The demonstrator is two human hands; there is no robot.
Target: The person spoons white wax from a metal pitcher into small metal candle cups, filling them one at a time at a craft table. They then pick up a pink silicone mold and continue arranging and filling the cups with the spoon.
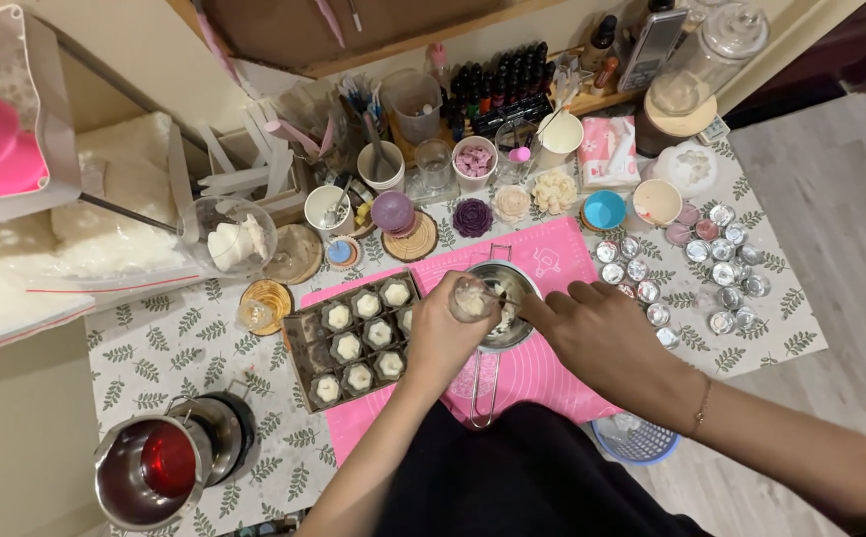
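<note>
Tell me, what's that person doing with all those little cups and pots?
A person leans over a craft table. Their left hand holds a small clear cup above a metal pouring pot on a pink mat. Their right hand reaches into the pot. Beside it sits a mold tray filled with white flower shapes.

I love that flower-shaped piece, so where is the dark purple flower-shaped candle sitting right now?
In the head view, the dark purple flower-shaped candle sits at the far edge of the pink silicone mat, between the round purple ball on a woven coaster and the cream flower-shaped candle.
</note>
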